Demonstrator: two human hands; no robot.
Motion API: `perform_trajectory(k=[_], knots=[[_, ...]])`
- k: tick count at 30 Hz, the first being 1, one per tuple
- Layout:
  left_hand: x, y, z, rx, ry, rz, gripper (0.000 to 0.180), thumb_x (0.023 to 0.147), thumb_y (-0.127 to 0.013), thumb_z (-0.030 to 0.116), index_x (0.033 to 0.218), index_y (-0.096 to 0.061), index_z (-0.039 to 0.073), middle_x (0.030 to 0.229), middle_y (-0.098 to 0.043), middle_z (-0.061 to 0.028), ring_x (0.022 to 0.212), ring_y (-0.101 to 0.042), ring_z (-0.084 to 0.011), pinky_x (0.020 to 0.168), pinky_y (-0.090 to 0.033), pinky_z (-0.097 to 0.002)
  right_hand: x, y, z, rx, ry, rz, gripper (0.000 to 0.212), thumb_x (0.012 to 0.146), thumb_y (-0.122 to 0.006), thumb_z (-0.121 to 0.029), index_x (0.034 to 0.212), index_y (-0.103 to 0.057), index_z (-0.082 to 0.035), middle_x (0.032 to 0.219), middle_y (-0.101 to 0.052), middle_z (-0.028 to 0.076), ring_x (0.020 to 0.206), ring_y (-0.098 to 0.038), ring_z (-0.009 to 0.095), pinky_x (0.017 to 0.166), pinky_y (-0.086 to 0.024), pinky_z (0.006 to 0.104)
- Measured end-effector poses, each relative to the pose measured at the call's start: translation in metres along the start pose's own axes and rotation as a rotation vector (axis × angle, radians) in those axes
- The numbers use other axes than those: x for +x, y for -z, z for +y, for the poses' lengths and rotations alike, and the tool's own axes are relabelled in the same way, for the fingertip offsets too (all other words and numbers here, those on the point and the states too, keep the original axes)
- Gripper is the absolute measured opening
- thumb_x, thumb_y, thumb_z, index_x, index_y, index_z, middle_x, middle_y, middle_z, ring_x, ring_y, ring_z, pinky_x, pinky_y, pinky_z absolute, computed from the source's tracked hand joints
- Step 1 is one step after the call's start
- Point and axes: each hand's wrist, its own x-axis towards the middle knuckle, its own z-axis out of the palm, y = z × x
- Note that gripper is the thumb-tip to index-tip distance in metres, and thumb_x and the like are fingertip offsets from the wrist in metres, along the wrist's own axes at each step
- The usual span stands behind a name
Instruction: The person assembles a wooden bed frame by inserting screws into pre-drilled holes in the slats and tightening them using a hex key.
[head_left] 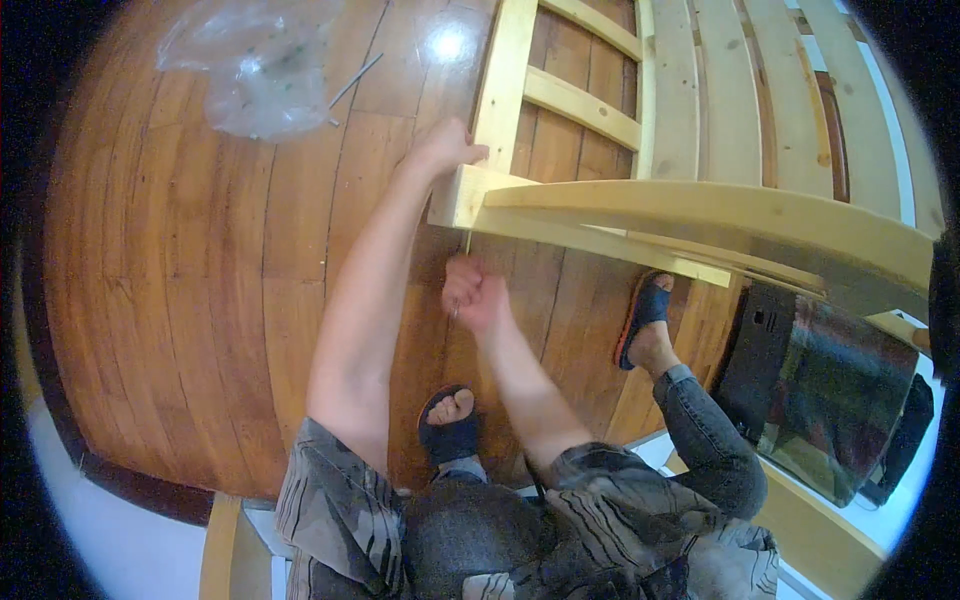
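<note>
A pale wooden frame [460, 195] with several rails and slats stands in front of me. My left hand [445, 148] is closed around its corner post [500, 100], just beyond the near end. Below that end, my right hand [472, 290] is curled into a closed grip. A thin, light rod [468, 241] runs from its fingers up to the underside of the corner. Its kind is too small to make out, and the fingers cover its lower part.
Clear plastic sheeting [265, 75] lies on the wooden floor [210, 260] at the far left, beside a thin grey rod [356, 88]. Curved rails [720, 215] extend to the right. A dark, glossy box-like object [835, 390] stands at the lower right, near my foot.
</note>
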Motion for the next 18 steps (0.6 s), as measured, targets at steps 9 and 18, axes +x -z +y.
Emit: perform_trajectory(k=[9,18], knots=[[0.001,0.003,-0.014,-0.04,0.008,0.006,0.035,0.058,-0.064,0.033,0.067,-0.061,-0.001,0.063,-0.058,-0.0156,0.059,-0.057,-0.0235,0.056,-0.044,-0.032,0.018,-0.009,-0.009,-0.389,0.015,0.142,0.025,0.084,-0.037,-0.029,0.067,-0.043,-0.011,0.051,-0.033,-0.001,0.035,-0.025,0.009,0.035,-0.02,0.0224],[-0.005,0.004,-0.016,-0.298,0.007,-0.069,0.034,0.05,-0.072,0.02,0.072,-0.059,-0.002,0.069,-0.059,-0.012,0.064,-0.057,-0.0187,0.06,-0.044,-0.0274,0.015,-0.002,-0.012,-0.38,0.032,-0.029,0.022,0.084,-0.036,-0.019,0.065,-0.039,-0.008,0.05,-0.027,-0.002,0.037,-0.022,0.009,0.036,-0.019,0.0221]])
